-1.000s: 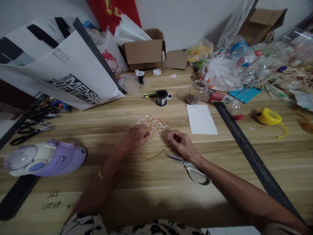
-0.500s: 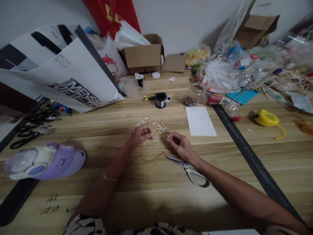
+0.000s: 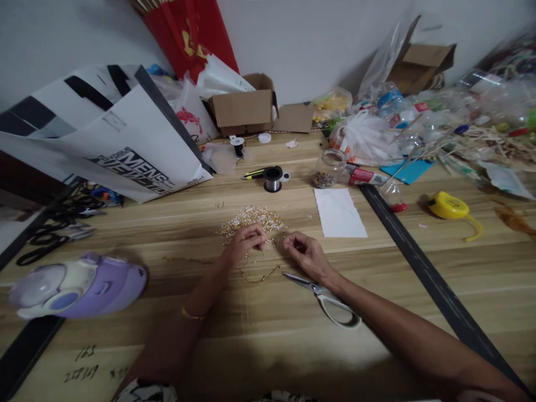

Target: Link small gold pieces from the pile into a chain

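A pile of small gold and clear beads (image 3: 268, 216) lies on the wooden table. My left hand (image 3: 250, 241) is over its near edge, thumb and fingers pinched together; whatever they hold is too small to make out. Just right of the pile, my right hand (image 3: 307, 252) has its fingers curled in a pinch, with its contents hidden as well. A gold beaded chain (image 3: 257, 280) lies on the wood below the hands and runs left under my left wrist. Beside my right wrist lie scissors (image 3: 330, 306) with pale handles, blades slightly apart.
Behind the pile stand a wire spool (image 3: 273, 180), a bead jar (image 3: 329, 170) and white paper (image 3: 341, 213). A yellow tape measure (image 3: 449, 205) sits right. A purple and white device (image 3: 96, 285) and black scissors (image 3: 46, 245) are left. Bags and a cardboard box (image 3: 243, 109) line the back.
The view has tilted and shifted slightly, so the scene sits a little lower. Both hands keep their pinched pose near the beads, with only slight movement.
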### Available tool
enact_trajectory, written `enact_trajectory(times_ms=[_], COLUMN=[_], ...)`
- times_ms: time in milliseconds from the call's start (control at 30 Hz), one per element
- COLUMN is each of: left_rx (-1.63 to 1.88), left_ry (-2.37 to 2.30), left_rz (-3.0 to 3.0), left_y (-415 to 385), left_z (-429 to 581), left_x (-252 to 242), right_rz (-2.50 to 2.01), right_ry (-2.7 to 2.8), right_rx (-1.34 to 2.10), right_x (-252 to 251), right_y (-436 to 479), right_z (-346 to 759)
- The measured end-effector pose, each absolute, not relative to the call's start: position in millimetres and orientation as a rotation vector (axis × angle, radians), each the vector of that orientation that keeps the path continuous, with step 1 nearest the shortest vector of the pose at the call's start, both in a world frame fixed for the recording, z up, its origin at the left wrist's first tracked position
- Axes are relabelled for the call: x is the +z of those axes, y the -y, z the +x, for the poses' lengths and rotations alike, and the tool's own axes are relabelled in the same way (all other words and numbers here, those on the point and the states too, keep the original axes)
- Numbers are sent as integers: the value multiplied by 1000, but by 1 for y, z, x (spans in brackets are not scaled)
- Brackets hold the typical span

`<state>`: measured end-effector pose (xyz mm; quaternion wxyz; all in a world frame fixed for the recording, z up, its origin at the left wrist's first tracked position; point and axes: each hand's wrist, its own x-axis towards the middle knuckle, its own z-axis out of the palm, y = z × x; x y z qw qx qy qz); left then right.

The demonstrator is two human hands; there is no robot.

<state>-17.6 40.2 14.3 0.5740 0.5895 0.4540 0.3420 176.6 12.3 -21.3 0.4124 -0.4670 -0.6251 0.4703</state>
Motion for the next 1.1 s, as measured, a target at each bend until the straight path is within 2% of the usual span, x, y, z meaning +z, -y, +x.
enact_trajectory(times_ms=[800, 1100], left_rx=[743, 767], left_ry=[-1164, -1162], left_rz=[1404, 1352], left_y=[-37, -35], left_z=[-10, -4], left_x=[16, 9], right_rz=[-1147, -1119], right_ry=[1573, 1651], right_rx=[1202, 1087], right_x=[-21, -15], right_y=[-12, -9], right_z=[177, 176])
